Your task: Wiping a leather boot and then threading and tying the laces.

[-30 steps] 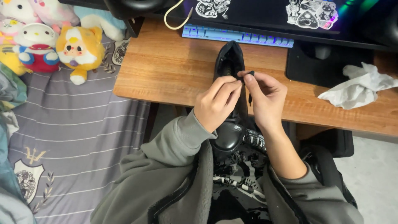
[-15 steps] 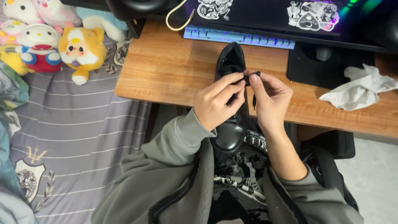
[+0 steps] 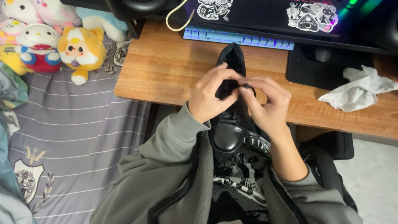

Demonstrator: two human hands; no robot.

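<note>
Hands, left and right, now meet, pinching lace over black shoe.

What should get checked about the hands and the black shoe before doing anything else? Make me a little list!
1. Shiny black leather shoe propped between lap and wooden desk: ok, heel end rests on the desk edge, toe on the lap.
2. Left hand on the shoe: ok, fingers curl over its middle.
3. Right hand pinch: ok, fingertips meet the left hand's over the shoe.
4. Black lace end in the grip: cannot tell, only a small dark tip shows.
5. Crumpled white tissue out of the way: ok, lying apart on the desk.
6. Blue-lit keyboard clear of the shoe: cannot tell, the heel end sits very near.
</note>
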